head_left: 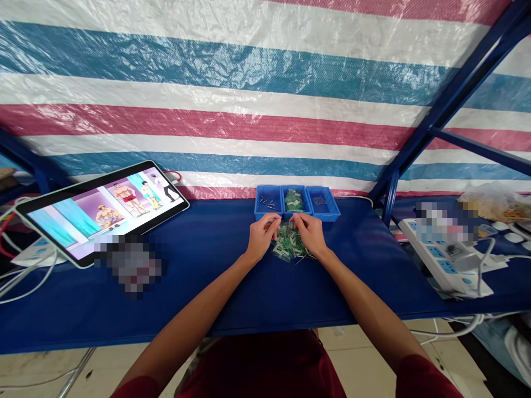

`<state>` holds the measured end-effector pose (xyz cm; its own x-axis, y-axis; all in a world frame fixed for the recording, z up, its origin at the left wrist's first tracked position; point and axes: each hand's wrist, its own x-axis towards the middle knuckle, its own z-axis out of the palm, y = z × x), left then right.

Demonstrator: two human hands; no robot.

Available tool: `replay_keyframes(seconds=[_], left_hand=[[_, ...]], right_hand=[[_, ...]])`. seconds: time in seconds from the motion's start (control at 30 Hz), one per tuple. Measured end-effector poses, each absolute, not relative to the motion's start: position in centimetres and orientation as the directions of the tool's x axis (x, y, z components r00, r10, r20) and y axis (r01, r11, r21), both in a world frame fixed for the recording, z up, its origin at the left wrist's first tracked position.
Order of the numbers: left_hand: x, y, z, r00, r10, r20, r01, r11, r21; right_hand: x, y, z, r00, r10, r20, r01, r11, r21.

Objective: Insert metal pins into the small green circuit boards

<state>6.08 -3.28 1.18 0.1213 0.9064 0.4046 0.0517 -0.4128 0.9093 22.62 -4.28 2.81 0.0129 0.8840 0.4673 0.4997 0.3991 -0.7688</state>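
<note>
Both my hands meet over a small pile of green parts (289,246) on the blue table (215,276). My left hand (261,236) is curled, its fingertips pinched on something tiny that I cannot make out. My right hand (309,233) is also curled, fingertips pinched near the left hand, resting on the pile. Just behind the hands stand three small blue trays in a row: the left tray (267,203) holds a few small dark pins, the middle tray (294,200) holds green parts, the right tray (322,203) holds a few small bits.
A tablet (103,207) showing a cartoon leans at the left, with white cables (25,276) beside it. A white power strip (450,260) with plugs lies at the right, a plastic bag (493,202) behind it. A blue frame post (390,193) and a striped tarpaulin (249,110) stand behind.
</note>
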Motion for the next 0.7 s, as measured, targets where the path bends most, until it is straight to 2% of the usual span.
replay_keyframes(seconds=[0.17,0.47,0.7], left_hand=[[6.08,-3.45,1.30,0.140,0.912,0.387,0.046,-0.396,0.917],[6.18,-3.75,1.58,0.149,0.919,0.366,0.025,-0.374,0.927],[6.02,-3.55,1.53,0.126,0.914,0.385,0.024,-0.391,0.920]], right_hand=[[22.67,-4.28,2.73,0.005,0.876,0.482,0.488,0.418,-0.766],[22.49,-4.31,2.44,-0.164,0.855,0.493,0.422,0.512,-0.748],[22.58,-4.38,2.46,-0.079,0.881,0.467,0.403,0.456,-0.793]])
